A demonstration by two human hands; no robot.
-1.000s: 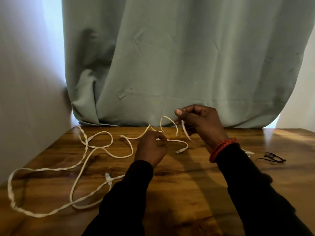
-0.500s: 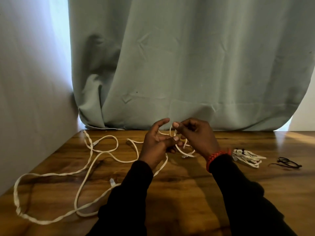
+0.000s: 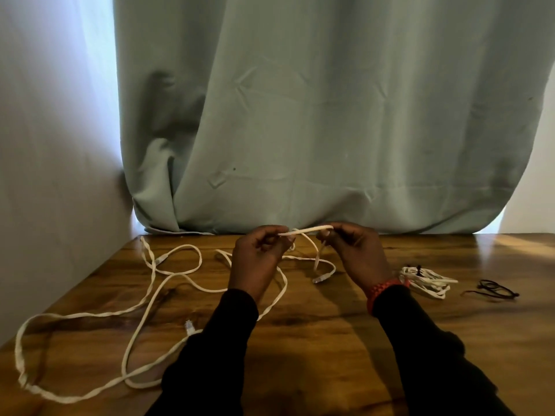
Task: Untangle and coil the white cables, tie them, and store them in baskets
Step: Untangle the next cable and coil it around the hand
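While held taut between left hand [image 3: 258, 253] and right hand [image 3: 354, 250], both sets of fingers pinching, short cable [image 3: 306, 231] span raised above desk [image 3: 330, 340], likely to trace tangle; rest sprawls toward 8 o'clock; tied coil [image 3: 426, 279] at 3 o'clock.

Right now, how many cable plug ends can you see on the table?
3: one plug far left, one plug by the left sleeve, one plug between the hands. Others may hide in the tied bundle.
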